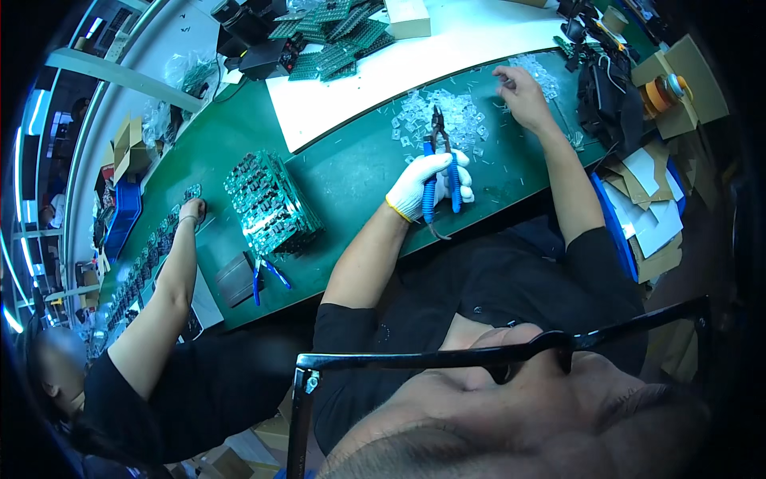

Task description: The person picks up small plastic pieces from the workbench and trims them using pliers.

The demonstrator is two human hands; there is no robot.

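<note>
A: Your left hand (pixel 423 185), in its white glove, is wrapped tight around the blue-handled cutters (pixel 438 164), nose pointing away from you over the green tabletop (pixel 351 172).

B: And your bare right hand (pixel 523 94) is out at the far right, fingertips down in the scatter of small clear plastic parts (pixel 447 120). I can't tell whether you've pinched one or are only touching them.

A: Those parts lie just beyond the cutter tips, so you have little way to bring one across.

B: My advice: pick a single piece, hold it by its edge, and keep your bare fingertips clear of the blades before you squeeze.

A: On your left a co-worker's hand (pixel 191 211) rests by a row of small boards; a stack of circuit boards (pixel 271 203) and a second pair of blue pliers (pixel 267 275) sit between you.

B: Keep your elbow in, then.
</note>
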